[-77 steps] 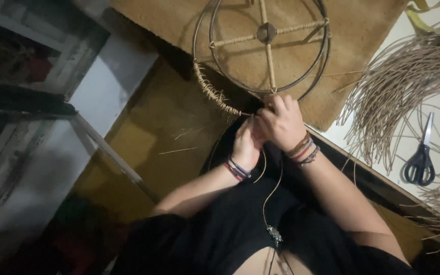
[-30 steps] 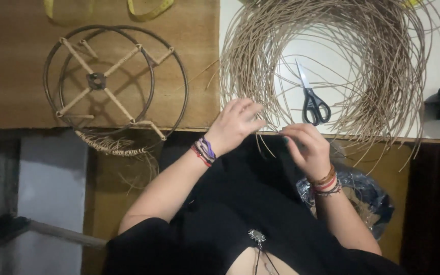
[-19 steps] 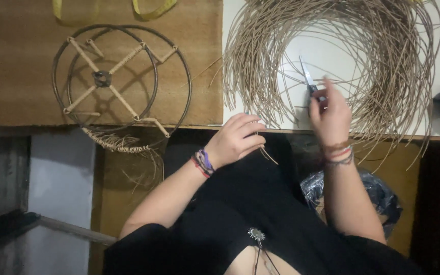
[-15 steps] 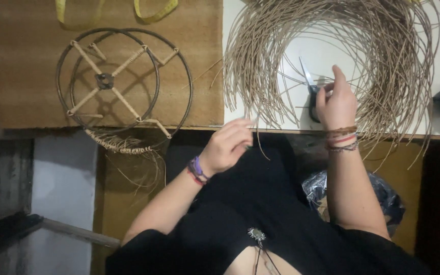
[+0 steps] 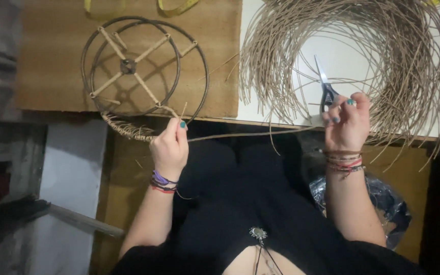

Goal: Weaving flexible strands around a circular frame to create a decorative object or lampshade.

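Just below the round wire frame (image 5: pixel 144 66), the left hand (image 5: pixel 169 148) pinches closed on one long rattan strand (image 5: pixel 245 135), finger and thumb meeting at the frame's lower rim, where a short run of woven edging (image 5: pixel 128 132) has begun. The strand runs level from that pinch toward the right, across the dark lap, and its far end seems to pass under the right hand. The right hand (image 5: pixel 347 122) is closed around the black handles of the scissors (image 5: pixel 324 84), whose blades point up and away over the white tabletop (image 5: pixel 311 51).

To do this well, the strand probably wants to stay taut and low between the two hands, so that it meets the blades square and does not whip. The pinch at the rim looks worth holding firm, since the woven edging would likely slacken if it gave.

Room is uneven. The frame overhangs the near edge of the brown mat (image 5: pixel 52 56), with only open drop below it. On the right, the big loose coil of rattan (image 5: pixel 373 51) rings the scissors closely, and its stray ends hang over the table edge just beside the wrist, so a snag is possible there. The clearest space seems to be over the lap, between the two forearms.
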